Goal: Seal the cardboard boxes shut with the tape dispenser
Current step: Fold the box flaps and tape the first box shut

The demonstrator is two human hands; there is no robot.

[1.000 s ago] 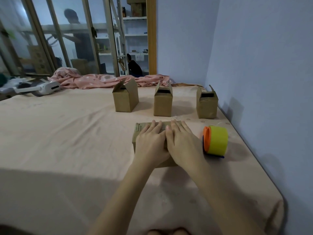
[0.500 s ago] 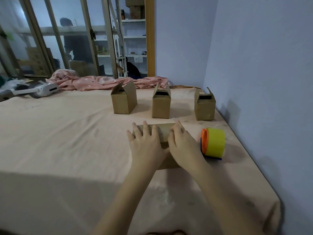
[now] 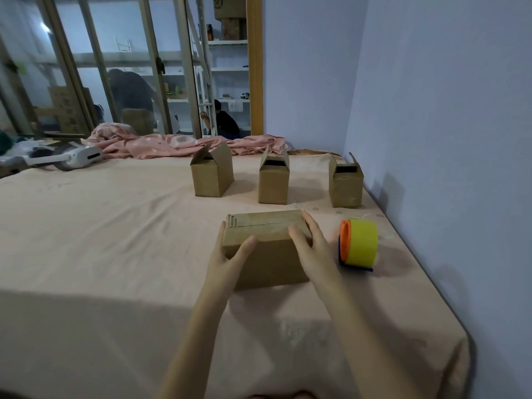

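While hands flank it, box (image 3: 266, 249) lies crosswise, seam up.

Near box (image 3: 266, 249): lying before three boxes (image 3: 273, 180).
Tape dispenser (image 3: 358, 245): sitting right of near box.

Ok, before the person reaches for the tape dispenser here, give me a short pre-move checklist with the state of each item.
1. Near box flaps folded flat on top: ok, with a seam line visible.
2. Box steadied: ok, left hand and right hand hold its two ends.
3. Tape dispenser within reach: ok, it lies on the sheet just right of the right hand, untouched.
4. Tape end free and ready to pull: cannot tell.
5. A hand free to take the dispenser: not ok, both are on the box.
6. Three back boxes closed: not ok, their top flaps stand open.
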